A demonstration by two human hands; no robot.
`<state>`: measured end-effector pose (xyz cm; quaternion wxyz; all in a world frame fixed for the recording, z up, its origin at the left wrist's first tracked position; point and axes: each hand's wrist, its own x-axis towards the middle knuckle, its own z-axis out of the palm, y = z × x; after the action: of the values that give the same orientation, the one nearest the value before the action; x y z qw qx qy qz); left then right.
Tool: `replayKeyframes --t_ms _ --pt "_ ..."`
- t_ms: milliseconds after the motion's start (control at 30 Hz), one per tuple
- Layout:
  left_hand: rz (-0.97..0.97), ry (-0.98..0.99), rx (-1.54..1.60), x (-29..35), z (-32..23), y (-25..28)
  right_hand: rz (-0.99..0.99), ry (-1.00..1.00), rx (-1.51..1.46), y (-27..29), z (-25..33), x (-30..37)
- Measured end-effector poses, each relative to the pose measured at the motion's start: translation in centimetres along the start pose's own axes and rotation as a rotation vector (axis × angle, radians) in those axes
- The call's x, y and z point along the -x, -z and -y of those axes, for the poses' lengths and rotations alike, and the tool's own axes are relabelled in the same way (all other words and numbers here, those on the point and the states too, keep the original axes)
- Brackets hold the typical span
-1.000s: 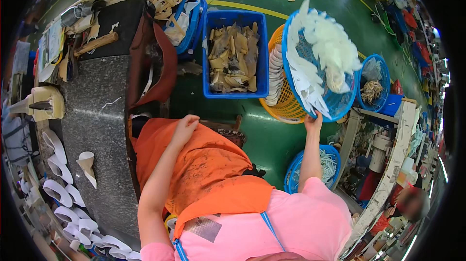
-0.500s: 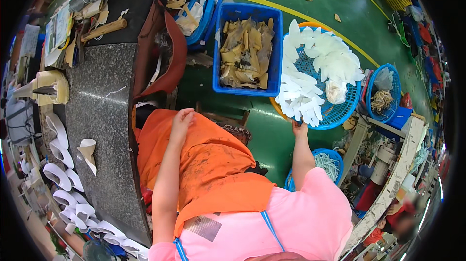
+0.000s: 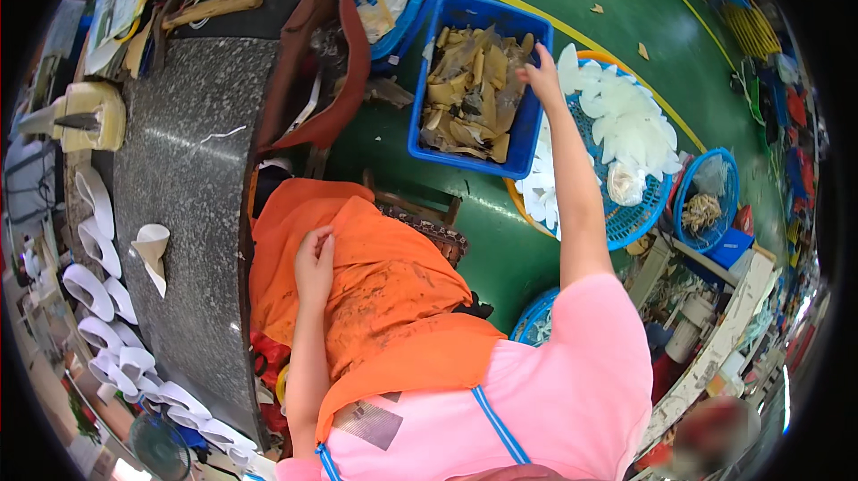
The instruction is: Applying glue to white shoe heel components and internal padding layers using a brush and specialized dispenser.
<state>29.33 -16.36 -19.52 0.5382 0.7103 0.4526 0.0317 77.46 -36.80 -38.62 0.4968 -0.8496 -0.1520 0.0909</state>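
Stretched far forward, my right hand (image 3: pixel 542 79) is over the right rim of a blue bin (image 3: pixel 417 137), fingers apart, nothing visible in it. Inside the bin lie tan scraps and clear plastic (image 3: pixel 478 92). Beneath my right forearm stands a round blue basket (image 3: pixel 636 229) holding white leaf-shaped pieces (image 3: pixel 630 119) and a white bundle (image 3: pixel 625 184). My left hand (image 3: pixel 315 259) hovers at or rests on the orange apron (image 3: pixel 393 266) over my lap, its fingers curled together with nothing showing in them.
To my left is a dark speckled worktop (image 3: pixel 192 177) with a cone-shaped cream piece (image 3: pixel 152 253) on it. White curled pieces (image 3: pixel 89 289) line its far edge. A wooden-handled tool (image 3: pixel 214 9) lies at its end. At right are a smaller blue basket (image 3: pixel 706 199) and a worn frame (image 3: pixel 715 347).
My right hand has left the front edge of the round basket and swung forward to the blue bin's rim. My left hand has drawn back slightly toward my body. The view has shifted.
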Motion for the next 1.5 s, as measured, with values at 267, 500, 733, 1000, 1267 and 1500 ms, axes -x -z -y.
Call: replayKeyframes --t_ms 267,500,733,1000,1267,1500 --pt "-0.24 -0.124 -0.065 3.6 2.5 1.1 0.624 0.138 1.062 -4.7 5.3 4.1" --pt "-0.178 -0.168 -0.228 3.1 0.7 1.2 1.064 -0.418 0.183 -1.1 8.4 9.4" --pt "-0.176 -0.175 -0.248 3.3 1.0 0.8 0.155 -0.01 0.862 -6.4 -1.4 5.4" --pt "-0.109 -0.191 -0.285 3.2 0.1 1.2 0.216 0.078 0.619 -2.9 4.2 9.5" --pt "0.05 -0.281 -0.528 4.3 -3.5 4.2 0.337 -0.06 0.113 0.1 8.2 7.8" --pt "-0.198 -0.559 -0.169 3.0 -14.3 13.9 0.393 0.133 0.66 2.4 5.6 6.2"
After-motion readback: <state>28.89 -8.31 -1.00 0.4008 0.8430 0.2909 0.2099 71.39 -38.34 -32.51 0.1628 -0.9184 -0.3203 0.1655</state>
